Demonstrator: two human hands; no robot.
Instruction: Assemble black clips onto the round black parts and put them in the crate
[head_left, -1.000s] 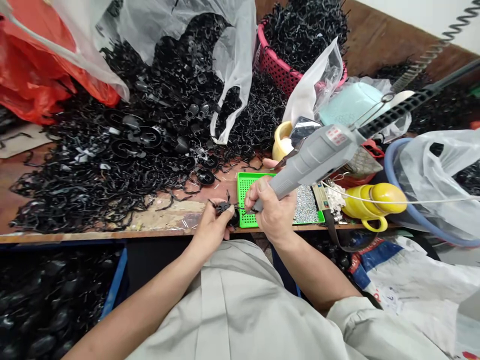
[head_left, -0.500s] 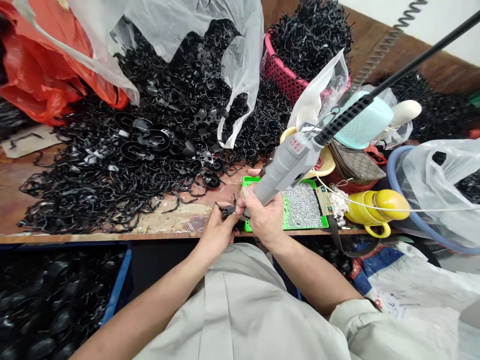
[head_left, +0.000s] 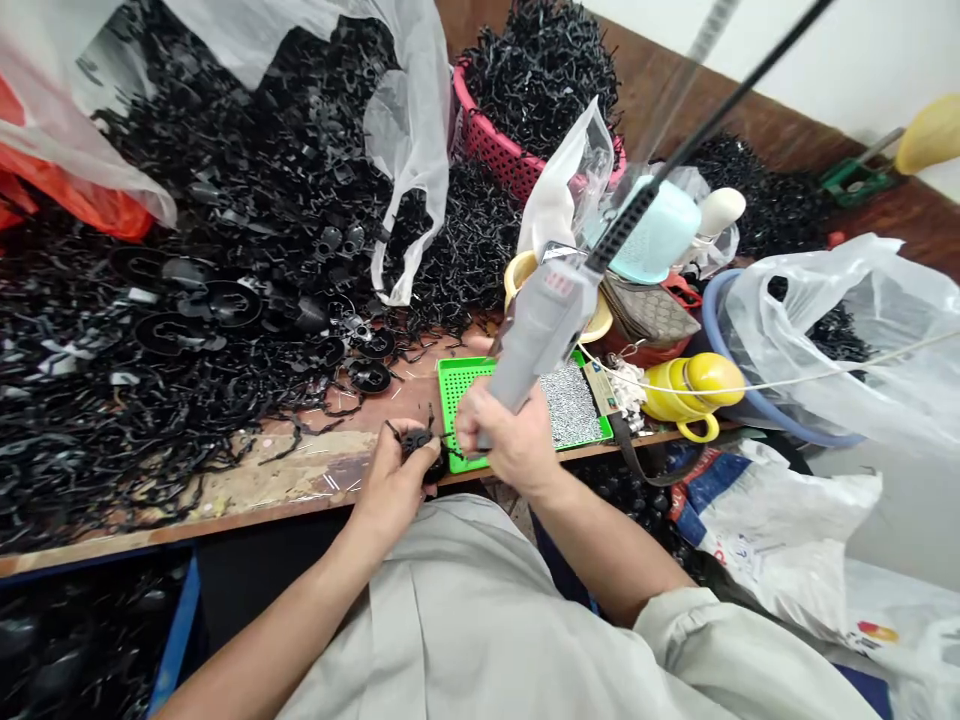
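Observation:
In my left hand [head_left: 396,468] a small black plastic part [head_left: 420,445] is gripped between thumb and fingers, just over the table's front edge. Thin black prongs stick out of it. My right hand [head_left: 510,430] is wrapped round a grey electric screwdriver [head_left: 541,325], tilted with its cord end up to the right. The driver's tip is hidden by my fingers. Below and beyond the right hand lies a green tray [head_left: 455,385] with perforated walls. Many small silvery pins or screws [head_left: 574,405] fill its right part.
Heaps of black plastic parts [head_left: 247,220] cover the table's left and back. A pink basket [head_left: 499,165] of black strips stands behind. To the right are a yellow bottle [head_left: 694,388], a patterned pouch [head_left: 649,318] and a blue tub [head_left: 720,310]. A blue crate [head_left: 176,630] sits below left.
My right hand and the screwdriver have drawn away from the black part, leaving a gap between the hands. The whole view has swung to the right.

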